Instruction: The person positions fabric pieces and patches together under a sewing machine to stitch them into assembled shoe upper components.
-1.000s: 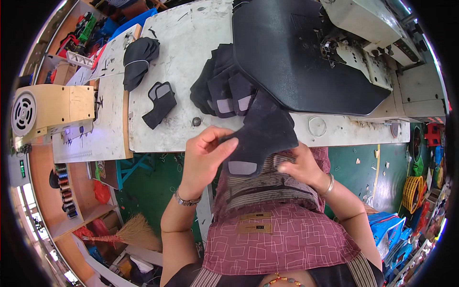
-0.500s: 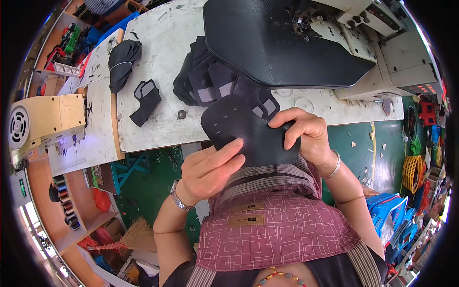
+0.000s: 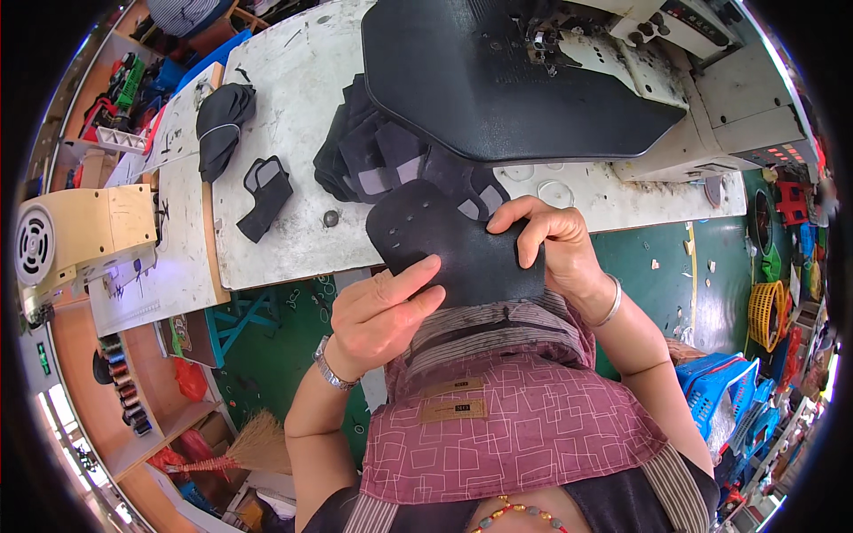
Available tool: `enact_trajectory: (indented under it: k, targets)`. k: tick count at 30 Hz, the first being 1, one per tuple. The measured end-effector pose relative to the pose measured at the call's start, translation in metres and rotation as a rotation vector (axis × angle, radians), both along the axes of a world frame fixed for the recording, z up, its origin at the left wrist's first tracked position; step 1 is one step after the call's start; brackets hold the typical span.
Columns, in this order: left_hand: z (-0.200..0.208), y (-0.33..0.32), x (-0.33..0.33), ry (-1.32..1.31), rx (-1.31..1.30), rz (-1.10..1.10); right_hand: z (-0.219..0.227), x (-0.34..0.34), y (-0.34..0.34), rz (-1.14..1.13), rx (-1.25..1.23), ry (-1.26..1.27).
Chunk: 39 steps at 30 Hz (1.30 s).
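In front of my waist is a flat black piece of fabric-like sheet with rounded corners. Several small marks or holes show near its far left end. My right hand pinches its right edge between thumb and fingers. At the near left edge my left hand grips it, two fingers lying over the upper face; the underside is hidden. Just beyond it, a heap of black pieces with grey patches lies on the worktable. Another black piece with a grey-filled loop rests farther left.
A black table plate juts out under the sewing machine at the far right. A black bundle lies on the left. A cream machine part stands at the left edge. Blue baskets sit at lower right.
The view has shifted slightly, so the table things sit a little farther left. Both hands keep hold of the black piece with nearly the same grip.
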<state>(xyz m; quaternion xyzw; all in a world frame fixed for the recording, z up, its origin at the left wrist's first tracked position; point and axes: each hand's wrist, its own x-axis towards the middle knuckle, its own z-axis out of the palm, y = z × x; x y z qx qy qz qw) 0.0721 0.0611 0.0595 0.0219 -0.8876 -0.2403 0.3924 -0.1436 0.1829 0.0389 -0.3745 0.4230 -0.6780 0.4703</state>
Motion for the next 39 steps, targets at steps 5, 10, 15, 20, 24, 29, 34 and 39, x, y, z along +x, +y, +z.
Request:
enact_trajectory:
  k: [5, 10, 15, 20, 24, 29, 34, 39]
  targets:
    - [0.008, -0.001, -0.009, -0.052, -0.023, -0.029, 0.011, -0.007, 0.01, -0.01, -0.09, 0.115]
    - [0.054, 0.012, -0.018, -0.268, 1.297, -0.098, 0.042, -0.01, 0.02, -0.618, -0.212, 0.693]
    - [0.058, -0.007, -0.057, -0.205, 1.514, -0.23, 0.041, -0.041, 0.018, -0.666, -0.642, 1.532]
    - [0.066, -0.008, -0.071, -0.32, 1.203, -0.028, 0.069, -0.044, 0.002, -0.391, -0.409, 1.578]
    - [0.083, -0.037, -0.086, -0.166, -0.111, -0.209, 0.085, -0.071, -0.016, -0.063, -0.408, 1.231]
    - [0.075, -0.049, -0.111, -0.44, -0.252, -0.103, 0.092, -0.094, -0.016, -0.179, -0.455, 1.424]
    - [0.083, -0.063, -0.124, -0.448, -0.273, -0.08, 0.091, -0.096, -0.005, -0.318, -0.342, 1.711]
    - [0.094, -0.078, -0.13, -0.5, -0.166, -0.217, 0.083, -0.102, -0.015, -0.37, -0.473, 1.552]
